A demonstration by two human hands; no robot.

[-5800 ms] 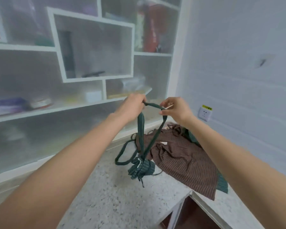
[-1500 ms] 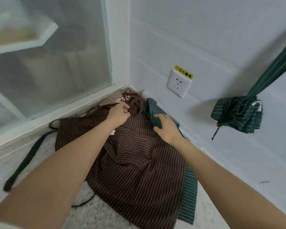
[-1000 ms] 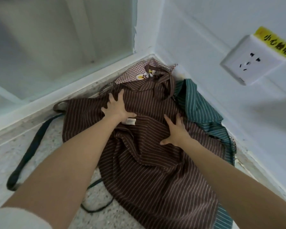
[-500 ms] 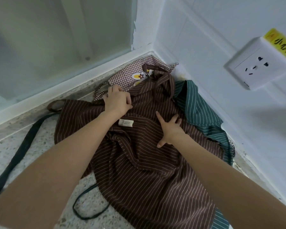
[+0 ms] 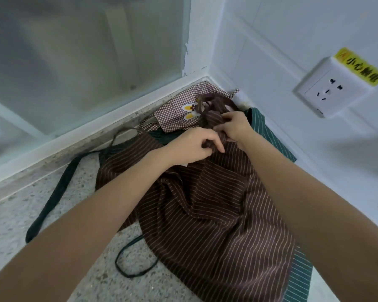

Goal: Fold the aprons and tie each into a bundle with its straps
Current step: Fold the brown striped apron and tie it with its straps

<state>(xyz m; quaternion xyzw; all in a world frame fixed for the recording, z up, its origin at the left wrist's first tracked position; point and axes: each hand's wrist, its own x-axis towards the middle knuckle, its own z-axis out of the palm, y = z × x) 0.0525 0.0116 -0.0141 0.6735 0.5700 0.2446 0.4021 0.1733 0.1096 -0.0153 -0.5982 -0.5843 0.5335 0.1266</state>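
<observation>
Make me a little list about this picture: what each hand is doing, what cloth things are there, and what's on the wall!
left hand: pinches the brown striped apron near its top
right hand: grips the same apron's top edge
under it: green striped apron, checked apron in the corner
loose: dark strap on the speckled counter
wall: white socket with a yellow label

Brown striped apron (image 5: 216, 214) lay crumpled at frame centre. Green striped apron (image 5: 273, 140) beneath it; checked apron (image 5: 175, 107) behind, in corner.
</observation>
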